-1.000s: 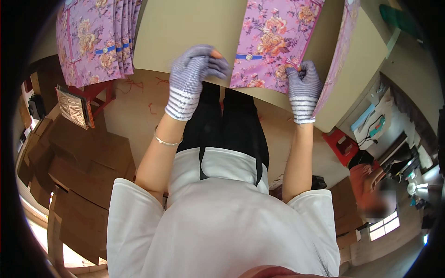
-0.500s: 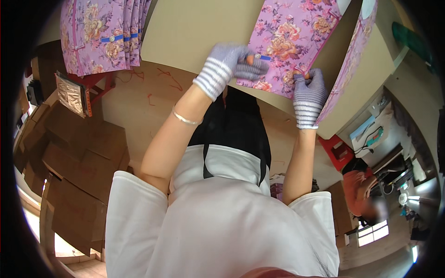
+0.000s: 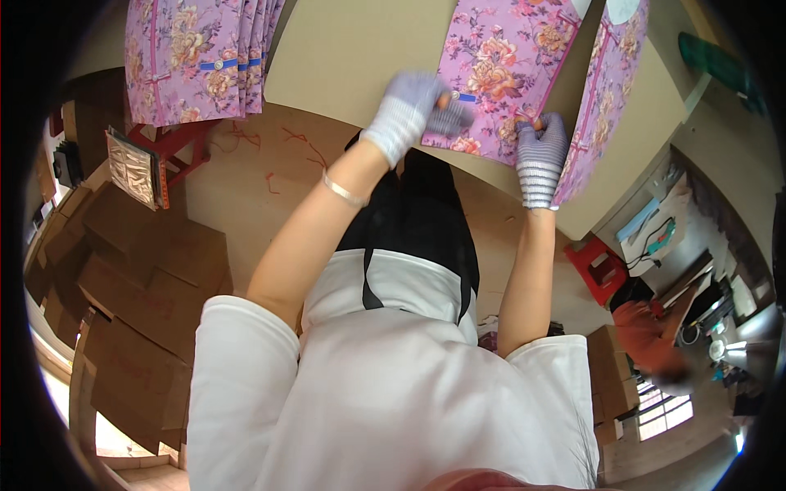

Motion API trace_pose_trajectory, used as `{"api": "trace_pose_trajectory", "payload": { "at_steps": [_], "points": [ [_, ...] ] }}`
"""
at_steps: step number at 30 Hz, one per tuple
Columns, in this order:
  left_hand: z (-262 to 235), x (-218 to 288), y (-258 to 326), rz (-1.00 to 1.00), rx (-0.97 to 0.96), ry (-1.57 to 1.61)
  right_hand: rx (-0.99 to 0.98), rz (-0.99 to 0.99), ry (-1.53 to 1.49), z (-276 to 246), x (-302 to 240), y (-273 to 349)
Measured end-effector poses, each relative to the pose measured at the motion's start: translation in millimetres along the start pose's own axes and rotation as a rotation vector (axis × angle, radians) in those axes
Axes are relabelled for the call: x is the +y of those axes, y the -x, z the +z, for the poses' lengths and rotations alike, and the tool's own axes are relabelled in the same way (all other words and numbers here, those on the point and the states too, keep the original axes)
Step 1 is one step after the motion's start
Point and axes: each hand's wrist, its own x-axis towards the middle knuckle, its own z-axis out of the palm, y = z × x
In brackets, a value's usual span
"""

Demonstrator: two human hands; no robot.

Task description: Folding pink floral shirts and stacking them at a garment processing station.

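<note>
A purple floral panel (image 3: 491, 69) with a blue band lies on the tan tabletop in front of me. My left hand (image 3: 419, 105), in a grey-and-white striped glove with bare thumb tip, is curled over its lower left edge, near the band. Those fingers are partly blurred, and anything inside them is hidden. My right hand (image 3: 540, 155), gloved alike, pinches the panel at its lower right edge. Close beside that hand, a second floral panel (image 3: 602, 110) stands at a slant, its lower end by my wrist. I cannot tell whether the two panels are joined.
Overlapping floral pieces (image 3: 184, 61) sit at the far left above a red stool (image 3: 184, 151). Brown cardboard (image 3: 139, 286) fills the left side. Red strings (image 3: 303, 143) lie on the floor. On the right are another red stool (image 3: 596, 266) and a person in orange (image 3: 647, 335).
The slanted right panel now shows more of its printed face. My left hand has shifted slightly, while my right keeps its pinch. The view has moved a little, and the other person has shifted.
</note>
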Motion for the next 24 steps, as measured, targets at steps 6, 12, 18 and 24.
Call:
{"api": "trace_pose_trajectory", "payload": {
  "at_steps": [6,12,18,24],
  "points": [
    [-15.9,-99.3,59.5,0.062,-0.102,-0.029,0.044,-0.149,-0.012,-1.5,18.7,-12.2],
    [-11.3,-28.1,57.0,-0.160,-0.318,0.298,0.091,-0.111,-0.007,-3.3,3.2,0.4],
    [1.7,60.7,-20.9,-0.164,-0.193,0.261,0.151,-0.125,-0.313,11.0,20.0,0.2],
    [9.1,155.5,-103.5,0.043,-0.125,0.397,0.130,-0.114,-0.379,19.6,26.1,4.3]
  ]
}}
